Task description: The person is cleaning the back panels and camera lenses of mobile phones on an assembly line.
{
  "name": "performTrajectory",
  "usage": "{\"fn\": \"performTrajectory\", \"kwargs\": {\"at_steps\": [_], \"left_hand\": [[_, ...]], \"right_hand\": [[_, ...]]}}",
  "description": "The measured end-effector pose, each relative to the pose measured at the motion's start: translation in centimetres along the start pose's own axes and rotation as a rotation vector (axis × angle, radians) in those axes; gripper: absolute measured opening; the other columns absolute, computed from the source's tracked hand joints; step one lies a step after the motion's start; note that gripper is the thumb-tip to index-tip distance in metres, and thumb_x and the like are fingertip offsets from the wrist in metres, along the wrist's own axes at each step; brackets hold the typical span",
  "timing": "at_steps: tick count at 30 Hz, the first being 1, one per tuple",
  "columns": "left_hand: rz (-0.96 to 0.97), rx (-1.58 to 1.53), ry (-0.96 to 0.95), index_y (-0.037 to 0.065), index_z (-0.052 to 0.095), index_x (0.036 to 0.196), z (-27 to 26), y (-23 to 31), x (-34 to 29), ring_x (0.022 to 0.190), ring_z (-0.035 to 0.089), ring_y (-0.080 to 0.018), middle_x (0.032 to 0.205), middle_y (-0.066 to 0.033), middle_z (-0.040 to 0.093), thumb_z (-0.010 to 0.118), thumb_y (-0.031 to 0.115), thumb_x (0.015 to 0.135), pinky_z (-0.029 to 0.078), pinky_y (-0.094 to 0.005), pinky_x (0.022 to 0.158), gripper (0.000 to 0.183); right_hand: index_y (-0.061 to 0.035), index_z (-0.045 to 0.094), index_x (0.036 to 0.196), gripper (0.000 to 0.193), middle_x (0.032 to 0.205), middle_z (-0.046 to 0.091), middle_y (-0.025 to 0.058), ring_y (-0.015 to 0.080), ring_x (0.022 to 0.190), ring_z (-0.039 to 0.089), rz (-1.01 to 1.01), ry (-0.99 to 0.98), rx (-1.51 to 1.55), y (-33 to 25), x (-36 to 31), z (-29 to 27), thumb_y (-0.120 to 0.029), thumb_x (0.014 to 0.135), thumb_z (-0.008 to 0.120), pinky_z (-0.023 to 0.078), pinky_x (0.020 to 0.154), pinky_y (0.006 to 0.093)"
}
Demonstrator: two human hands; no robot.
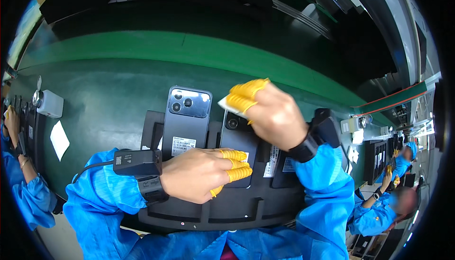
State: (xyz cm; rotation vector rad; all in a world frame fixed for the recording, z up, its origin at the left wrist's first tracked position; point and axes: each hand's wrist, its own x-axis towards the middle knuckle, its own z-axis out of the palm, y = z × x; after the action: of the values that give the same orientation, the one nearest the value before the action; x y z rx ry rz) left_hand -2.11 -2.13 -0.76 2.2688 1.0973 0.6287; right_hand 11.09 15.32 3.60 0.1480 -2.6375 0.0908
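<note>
A dark smartphone [232,140] lies back up in the middle of a black foam tray [282,203]. My left hand [199,173] presses down across its lower part, the fingers in yellow finger cots bent together and covering much of the phone there. Over its camera end is my right hand [275,113], also in yellow cots. Its fingers are closed on a folded white wipe [227,105], which covers part of the cameras. To the left, a grey-blue smartphone [187,128] lies back up with its cameras and a white label showing.
A white dispenser bottle [50,103] and a white sheet [59,140] are on the green table [109,94] at left. Another dark phone [284,178] lies in the tray's right side, partly behind my sleeve. Co-workers in blue sit at both sides.
</note>
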Motion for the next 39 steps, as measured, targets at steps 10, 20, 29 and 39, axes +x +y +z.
{"fn": "performTrajectory", "kwargs": {"at_steps": [10, 20, 29, 39], "left_hand": [[0.014, 0.026, 0.061, -0.002, 0.057, 0.128, -0.2, 0.5, -0.1, 0.127, 0.052, -0.0332, 0.123, -0.0187, 0.061, 0.059, 0.005, 0.074, 0.049, -0.038, 0.101, 0.054], [0.022, 0.044, 0.076, 0.0, 0.056, 0.129, 0.0, 0.2, -0.4, 0.126, 0.053, -0.0337, 0.123, -0.0183, 0.06, 0.059, 0.006, 0.074, 0.05, -0.0383, 0.1, 0.056], [0.046, 0.056, 0.074, 0.001, 0.055, 0.131, -0.1, 0.0, -0.4, 0.125, 0.053, -0.0322, 0.121, -0.0179, 0.06, 0.061, 0.006, 0.072, 0.05, -0.0381, 0.099, 0.059], [-0.12, 0.016, -0.158, 0.001, 0.057, 0.129, -1.4, 0.8, -0.2, 0.121, 0.056, -0.0319, 0.114, -0.0163, 0.062, 0.061, 0.008, 0.071, 0.052, -0.0365, 0.097, 0.059]], "right_hand": [[-0.0022, 0.071, 0.086, 0.021, 0.077, 0.061, 0.0075, 0.0252, 0.076, 0.062, 0.169, -0.287, -0.147, -1.9, -3.7, -3.6, -0.004, 0.065, 0.067, 0.055, 0.07, 0.0355], [-0.0028, 0.072, 0.088, 0.024, 0.082, 0.063, 0.0072, 0.0234, 0.081, 0.064, 0.071, -0.308, -0.161, -1.2, -6.4, -4.3, -0.007, 0.064, 0.068, 0.056, 0.071, 0.0331], [-0.0034, 0.068, 0.083, 0.017, 0.081, 0.058, 0.0085, 0.0281, 0.079, 0.062, 0.172, -0.102, -0.111, -1.6, -3.9, -0.4, -0.006, 0.067, 0.065, 0.054, 0.067, 0.0374], [0.0005, 0.07, 0.103, 0.046, 0.103, 0.065, 0.0127, 0.0303, 0.097, 0.065, 0.027, -0.162, 0.114, -4.4, -3.3, -0.8, -0.006, 0.057, 0.067, 0.057, 0.085, 0.0381]]}}
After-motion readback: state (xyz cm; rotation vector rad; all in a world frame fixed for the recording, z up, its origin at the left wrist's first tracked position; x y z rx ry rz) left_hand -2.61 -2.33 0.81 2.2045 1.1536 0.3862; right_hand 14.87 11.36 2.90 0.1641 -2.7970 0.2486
